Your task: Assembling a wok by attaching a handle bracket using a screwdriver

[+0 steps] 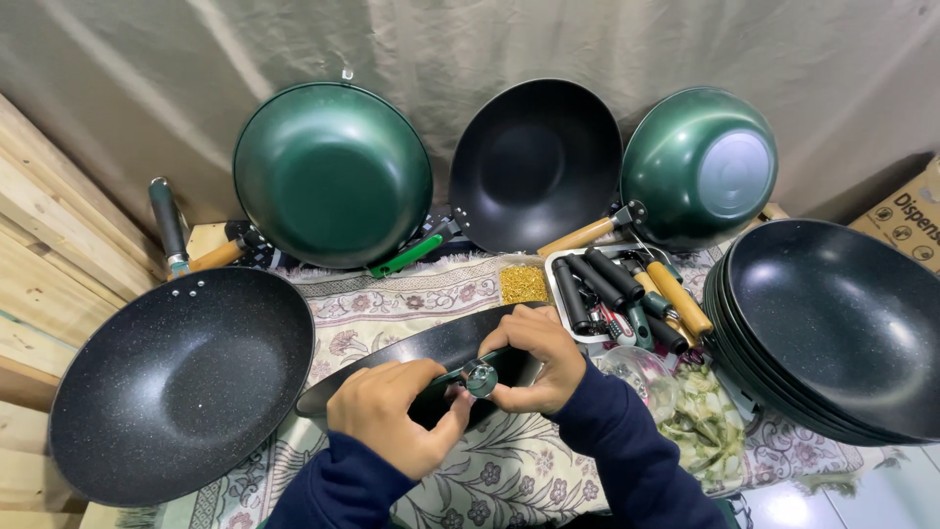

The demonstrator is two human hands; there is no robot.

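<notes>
Between both sets of fingers sits a small round metal fitting (480, 377), pressed against the rim of a dark pan (431, 355) that lies tilted on its edge across a flowered cloth (509, 470). Fingers of the left hand (392, 411) curl from below and pinch the fitting together with what looks like a green handle stub (446, 380); those of the right hand (534, 360) close over the rim from above, thumb meeting the fitting. Whether a tool is held there I cannot tell. The main risk, as I judge it, is the pan rolling: it balances on a curved wall on soft cloth, so a hard twist could swing it out of the grip. A small part let go could drop into the cloth folds or slide under the pan and be hard to find. Just right of the fingers a tray (563, 260) of loose handles (599, 282) and a bag of scraps (700, 416) crowd the elbow, and beyond them a stack of black pans (842, 323) could be nudged. To the left a speckled pan (181, 382) lies near the sleeve. Behind, three pans lean against the curtain, including a green one (333, 174), and a jolt might tip them forward.
</notes>
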